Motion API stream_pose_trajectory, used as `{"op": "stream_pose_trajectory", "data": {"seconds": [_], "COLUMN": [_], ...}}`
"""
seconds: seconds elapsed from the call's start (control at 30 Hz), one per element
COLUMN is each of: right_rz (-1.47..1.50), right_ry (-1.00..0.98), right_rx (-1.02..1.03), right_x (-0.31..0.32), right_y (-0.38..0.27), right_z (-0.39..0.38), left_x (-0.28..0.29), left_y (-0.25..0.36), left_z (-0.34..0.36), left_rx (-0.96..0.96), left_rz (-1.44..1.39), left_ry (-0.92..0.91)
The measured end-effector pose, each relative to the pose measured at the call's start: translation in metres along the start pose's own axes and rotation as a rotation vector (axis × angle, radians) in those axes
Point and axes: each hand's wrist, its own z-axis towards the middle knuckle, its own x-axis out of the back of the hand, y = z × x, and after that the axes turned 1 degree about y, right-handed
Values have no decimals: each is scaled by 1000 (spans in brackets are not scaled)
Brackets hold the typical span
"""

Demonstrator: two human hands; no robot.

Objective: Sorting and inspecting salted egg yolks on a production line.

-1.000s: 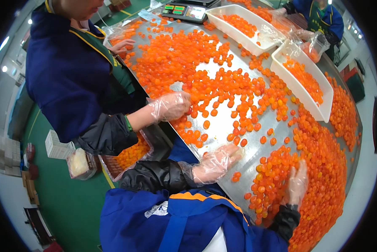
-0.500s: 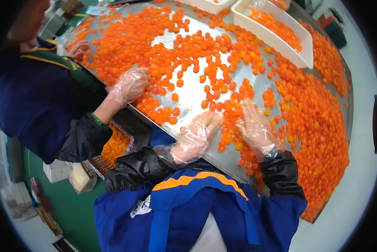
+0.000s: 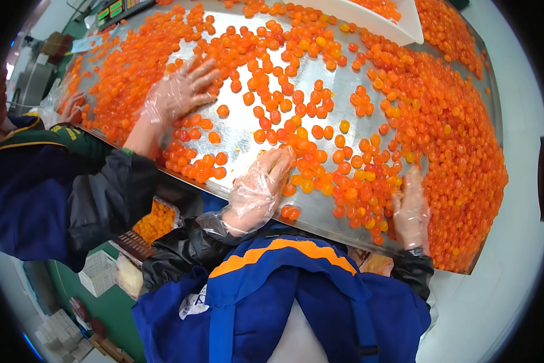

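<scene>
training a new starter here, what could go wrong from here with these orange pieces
Two orange pieces lie near the front rim of the table, by the left hand; a nudge could send them off. The big pile beside the right hand might slump if disturbed. The wrinkled clear glove on the left hand looks loose and could perhaps snag.

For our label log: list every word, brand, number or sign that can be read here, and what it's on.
None can be read clearly.
White patch on the blue garment: a mark, too small to make out.
Scale display, upper left: lit green, any digits too blurred.
Co-worker's green apron: possible faint marks, too blurred.
</scene>
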Motion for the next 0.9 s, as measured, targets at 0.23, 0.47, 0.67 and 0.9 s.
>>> {"op": "stream_pose_trajectory", "data": {"seconds": [0.23, 0.47, 0.67, 0.9], "right_rz": [-165, 69, 345, 408], "right_ry": [-70, -52, 76, 162], "right_rx": [217, 389, 283, 326], "right_x": [-32, -34, -14, 15], "right_y": [-17, -76, -98, -118], "right_z": [26, 43, 45, 55], "left_x": [30, 10, 6, 43], "left_y": [3, -36, -33, -2], "left_z": [33, 112, 112, 114], "left_rx": [58, 11, 173, 190], "left_rz": [-160, 420, 9, -203], "left_ry": [9, -326, -338, -357]}}
